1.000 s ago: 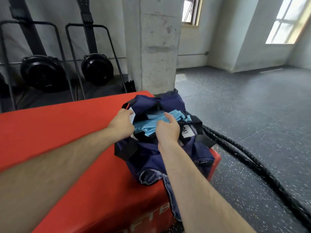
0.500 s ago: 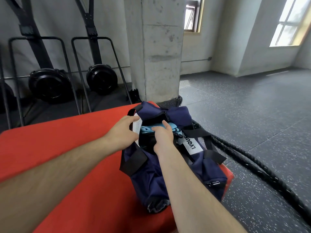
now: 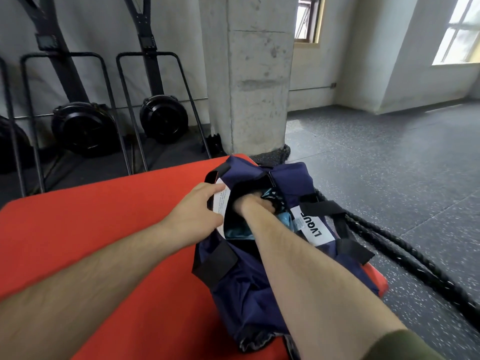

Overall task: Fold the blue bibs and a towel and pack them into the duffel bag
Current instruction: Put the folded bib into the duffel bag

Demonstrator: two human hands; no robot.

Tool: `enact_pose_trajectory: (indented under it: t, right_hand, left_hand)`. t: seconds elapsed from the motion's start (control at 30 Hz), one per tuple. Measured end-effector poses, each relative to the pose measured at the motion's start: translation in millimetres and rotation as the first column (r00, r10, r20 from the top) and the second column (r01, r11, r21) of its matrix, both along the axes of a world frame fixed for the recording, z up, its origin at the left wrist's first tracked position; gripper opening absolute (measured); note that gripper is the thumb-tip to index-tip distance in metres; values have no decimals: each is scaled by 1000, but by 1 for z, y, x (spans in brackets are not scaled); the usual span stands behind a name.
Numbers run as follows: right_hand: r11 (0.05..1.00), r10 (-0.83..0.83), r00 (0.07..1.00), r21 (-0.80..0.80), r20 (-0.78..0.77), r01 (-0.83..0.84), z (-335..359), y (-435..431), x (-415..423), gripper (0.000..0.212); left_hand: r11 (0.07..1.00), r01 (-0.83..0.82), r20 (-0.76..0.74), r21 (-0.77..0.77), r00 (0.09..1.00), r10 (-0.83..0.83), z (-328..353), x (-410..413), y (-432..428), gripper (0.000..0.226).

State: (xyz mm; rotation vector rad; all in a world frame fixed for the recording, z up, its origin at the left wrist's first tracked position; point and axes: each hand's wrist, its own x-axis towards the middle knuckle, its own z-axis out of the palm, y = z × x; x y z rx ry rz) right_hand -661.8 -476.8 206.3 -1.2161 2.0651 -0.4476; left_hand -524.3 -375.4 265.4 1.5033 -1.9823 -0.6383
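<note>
While the left hand [image 3: 193, 216] pinches the duffel bag [image 3: 249, 289] rim wide and the right hand [image 3: 255, 206] clutches blue bibs [image 3: 235, 233] inside, the folds just under its fingers risk bunching or catching the zipper edge.

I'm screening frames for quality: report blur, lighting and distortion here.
Head view: wide-angle bending bows the grey concrete pillar; the bright window is blown out; the right hand is slightly motion-blurred inside the navy fabric duffel bag, whose interior lies in shadow.
</note>
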Motion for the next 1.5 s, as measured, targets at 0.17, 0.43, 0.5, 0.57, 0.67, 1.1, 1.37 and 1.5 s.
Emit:
enact_pose_trajectory:
  t: [0.17,0.43,0.5,0.57,0.67,1.1,1.37,1.5]
  right_hand:
    - [951,161,680,-72,-715,-300,-1,24,8,50]
    - [905,352,759,-8,-548,-426,-60,-1,-18,68]
    - [896,353,762,-37,-543,-442,-61,-6,-21,67]
    - [895,370,744,-3,-556,-447,-54,-4,-20,69]
    - [894,331,651,5,-683,-449,-42,18,-14,73]
    - [808,406,668,-95,-624,-581,-67,61,-45,93]
    - [696,156,570,-320,-807,-643,-9,107,-37,30]
    - [522,149,617,-469,-773,-713,30,164,-2,28]
  left_hand:
    - [1000,10,6,-5,1000,-10,-1,-1,-2,69]
    - [1000,21,21,-16,1000,-21,-16,-2,1,70]
    - [1000,17,35,-25,999,-16,-19,1,0,71]
    - [1000,8,40,-23,999,-7,-22,4,0,71]
    - [1000,6,49,-30,999,-4,-24,5,0,70]
    - [999,-22,36,-43,999,24,-38,-4,4,70]
    - [997,-36,41,-75,998,39,-36,-2,21,42]
    - [979,10,31,-203,1000,-4,-26,10,56,18]
